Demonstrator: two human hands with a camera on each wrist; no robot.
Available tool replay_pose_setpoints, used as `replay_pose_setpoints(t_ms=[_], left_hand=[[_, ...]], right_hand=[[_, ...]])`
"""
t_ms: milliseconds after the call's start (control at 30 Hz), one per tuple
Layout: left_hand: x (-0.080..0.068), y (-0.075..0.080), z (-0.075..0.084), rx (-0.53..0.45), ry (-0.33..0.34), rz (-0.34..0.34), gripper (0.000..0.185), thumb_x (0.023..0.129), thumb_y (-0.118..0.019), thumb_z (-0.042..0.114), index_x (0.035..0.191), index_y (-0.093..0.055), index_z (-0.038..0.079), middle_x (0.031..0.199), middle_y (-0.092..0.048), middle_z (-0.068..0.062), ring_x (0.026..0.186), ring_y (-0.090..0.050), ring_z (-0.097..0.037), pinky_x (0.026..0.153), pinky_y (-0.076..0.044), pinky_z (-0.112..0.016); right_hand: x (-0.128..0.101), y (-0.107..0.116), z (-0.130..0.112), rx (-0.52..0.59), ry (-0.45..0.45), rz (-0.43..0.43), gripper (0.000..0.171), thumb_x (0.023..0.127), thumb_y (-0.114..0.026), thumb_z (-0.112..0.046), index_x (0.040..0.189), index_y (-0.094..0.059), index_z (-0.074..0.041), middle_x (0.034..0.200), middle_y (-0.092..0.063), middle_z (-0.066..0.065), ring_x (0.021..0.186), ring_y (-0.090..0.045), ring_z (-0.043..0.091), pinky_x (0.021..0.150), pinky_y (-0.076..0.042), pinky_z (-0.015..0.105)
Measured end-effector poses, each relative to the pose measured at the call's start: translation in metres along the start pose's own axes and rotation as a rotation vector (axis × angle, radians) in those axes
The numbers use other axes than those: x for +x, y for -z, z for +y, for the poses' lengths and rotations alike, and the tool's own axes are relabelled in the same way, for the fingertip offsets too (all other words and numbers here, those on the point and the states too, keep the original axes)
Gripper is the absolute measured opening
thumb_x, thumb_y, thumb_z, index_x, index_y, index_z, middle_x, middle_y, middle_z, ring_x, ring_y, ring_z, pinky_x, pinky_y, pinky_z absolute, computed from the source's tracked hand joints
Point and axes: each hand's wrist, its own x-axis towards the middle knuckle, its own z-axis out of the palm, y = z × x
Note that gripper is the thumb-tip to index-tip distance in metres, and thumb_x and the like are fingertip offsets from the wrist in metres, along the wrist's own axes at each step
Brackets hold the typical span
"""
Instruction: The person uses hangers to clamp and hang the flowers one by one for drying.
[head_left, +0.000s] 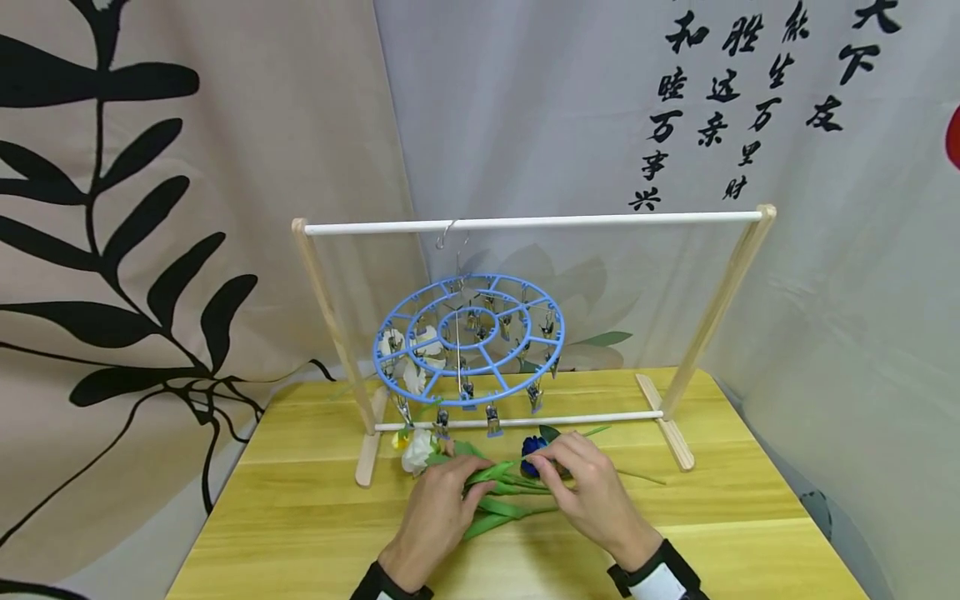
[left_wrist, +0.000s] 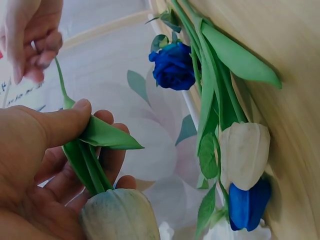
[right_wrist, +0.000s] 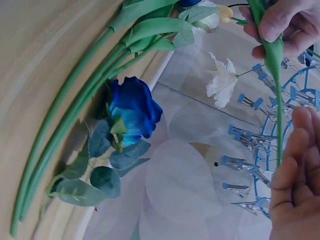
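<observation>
Pinching a green tulip stem (head_left: 498, 492) at both ends: left hand (head_left: 438, 508) near the white bloom, right hand (head_left: 581, 487) just before the drying rack's (head_left: 525, 222) lower bar. From the left wrist, thumb pressing a leaf against curled fingers. From the right wrist, fingertips nipping the stem tip; best kept taut, clear of the blue rose (right_wrist: 131, 112).

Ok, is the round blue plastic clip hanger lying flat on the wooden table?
No, the round blue plastic clip hanger hangs by a metal hook from the white top rail, above the wooden table.
</observation>
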Motion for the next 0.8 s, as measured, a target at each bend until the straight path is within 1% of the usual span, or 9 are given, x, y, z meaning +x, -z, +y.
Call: replay_pose_setpoints(t_ms=[100,200,267,333,433,533,633,700,800], left_hand=[[-0.001,0.002,-0.002,-0.021,0.031,0.009,0.02,0.102,-0.092,0.021,0.121,-0.087,0.017,0.113,-0.089,0.0,0.1,-0.086,-0.017,0.086,-0.07,-0.036],[-0.002,0.004,-0.003,-0.055,0.053,0.024,0.02,0.102,-0.091,0.022,0.121,-0.087,0.016,0.115,-0.089,-0.002,0.108,-0.087,-0.023,0.094,-0.072,-0.042],[-0.002,0.005,-0.003,-0.082,0.062,0.032,0.021,0.102,-0.091,0.021,0.122,-0.087,0.015,0.117,-0.089,-0.003,0.117,-0.087,-0.03,0.104,-0.071,-0.049],[-0.001,0.006,-0.003,-0.102,0.074,0.04,0.02,0.103,-0.09,0.021,0.122,-0.087,0.015,0.119,-0.089,-0.004,0.128,-0.084,-0.037,0.113,-0.066,-0.055],[0.0,0.007,-0.003,-0.132,0.084,0.052,0.02,0.103,-0.09,0.019,0.122,-0.087,0.016,0.121,-0.089,-0.004,0.136,-0.079,-0.043,0.12,-0.061,-0.059],[0.0,0.007,-0.003,-0.15,0.083,0.064,0.019,0.102,-0.09,0.017,0.121,-0.087,0.016,0.12,-0.089,-0.002,0.135,-0.08,-0.041,0.12,-0.06,-0.059],[0.001,0.007,-0.004,-0.174,0.088,0.059,0.019,0.102,-0.09,0.016,0.121,-0.087,0.016,0.119,-0.089,-0.001,0.133,-0.082,-0.037,0.122,-0.06,-0.058],[0.001,0.007,-0.004,-0.193,0.097,0.052,0.02,0.102,-0.09,0.016,0.121,-0.087,0.016,0.119,-0.089,-0.001,0.13,-0.083,-0.034,0.124,-0.058,-0.056],[0.002,0.008,-0.004,-0.211,0.117,0.034,0.02,0.103,-0.09,0.018,0.122,-0.087,0.017,0.119,-0.089,0.001,0.129,-0.084,-0.03,0.126,-0.057,-0.054]], right_hand=[[-0.004,-0.002,0.003,0.064,-0.045,0.006,0.023,0.103,-0.083,0.005,0.1,-0.081,-0.018,0.092,-0.079,-0.006,0.081,-0.073,0.003,0.074,-0.06,0.012],[-0.007,-0.003,0.006,0.111,-0.135,-0.004,0.022,0.106,-0.08,0.004,0.099,-0.082,-0.017,0.088,-0.081,-0.004,0.078,-0.075,0.001,0.07,-0.063,0.014],[-0.008,-0.003,0.007,0.126,-0.199,-0.012,0.019,0.109,-0.078,0.001,0.101,-0.084,-0.015,0.088,-0.082,-0.003,0.078,-0.075,-0.001,0.068,-0.064,0.017],[-0.008,-0.003,0.009,0.136,-0.255,-0.015,0.015,0.112,-0.076,-0.002,0.106,-0.086,-0.013,0.09,-0.083,-0.002,0.077,-0.077,0.003,0.067,-0.065,0.021],[-0.007,-0.002,0.011,0.16,-0.321,-0.004,0.012,0.114,-0.075,-0.005,0.113,-0.086,-0.01,0.094,-0.085,0.0,0.076,-0.078,0.006,0.067,-0.067,0.027],[-0.006,-0.002,0.012,0.241,-0.417,0.008,0.012,0.117,-0.072,-0.011,0.118,-0.084,-0.007,0.099,-0.087,0.009,0.077,-0.079,0.008,0.068,-0.068,0.03],[-0.004,0.0,0.011,0.371,-0.515,0.028,0.016,0.119,-0.069,-0.015,0.124,-0.081,-0.005,0.107,-0.086,0.02,0.081,-0.08,0.009,0.071,-0.07,0.031],[-0.002,0.001,0.01,0.44,-0.538,0.046,0.018,0.12,-0.067,-0.013,0.128,-0.078,-0.002,0.113,-0.084,0.024,0.085,-0.081,0.012,0.074,-0.071,0.032],[0.002,0.002,0.01,0.519,-0.525,0.083,0.021,0.12,-0.065,-0.007,0.134,-0.074,0.005,0.117,-0.082,0.023,0.089,-0.082,0.012,0.078,-0.071,0.032]])
